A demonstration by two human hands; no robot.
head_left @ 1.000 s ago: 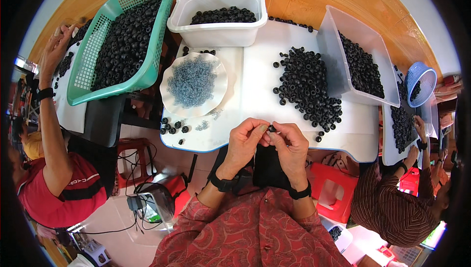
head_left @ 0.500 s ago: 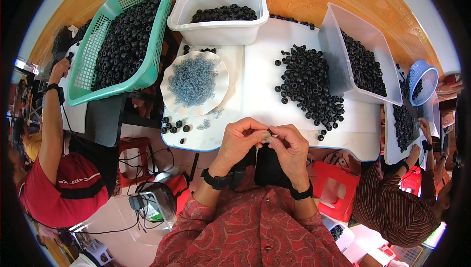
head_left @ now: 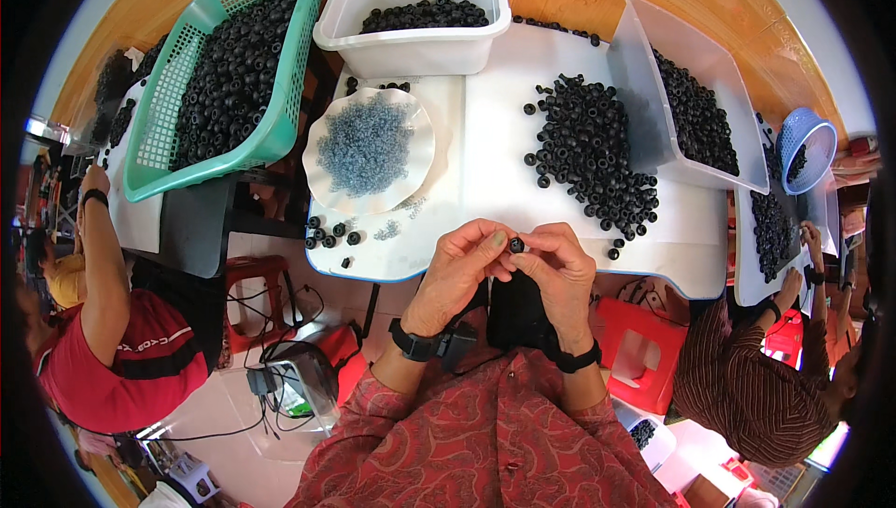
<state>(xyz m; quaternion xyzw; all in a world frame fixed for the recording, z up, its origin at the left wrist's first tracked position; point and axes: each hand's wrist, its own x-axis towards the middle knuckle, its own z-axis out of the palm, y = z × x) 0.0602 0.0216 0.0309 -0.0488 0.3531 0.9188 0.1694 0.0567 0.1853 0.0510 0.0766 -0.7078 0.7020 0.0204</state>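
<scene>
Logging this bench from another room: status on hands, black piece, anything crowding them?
Left hand, right hand: fingertips together on one small black piece. Black pile on the table beyond, apart from both hands. Nothing visibly blocking.

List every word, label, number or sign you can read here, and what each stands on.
Red shirt of the co-worker at left: white lettering, which I won't copy out.
Held black bead, green basket, white tub, wavy-edged plate: no lettering I can make out.

The bead is black, small and rounded, held between the fingers of the left hand and right hand.
</scene>
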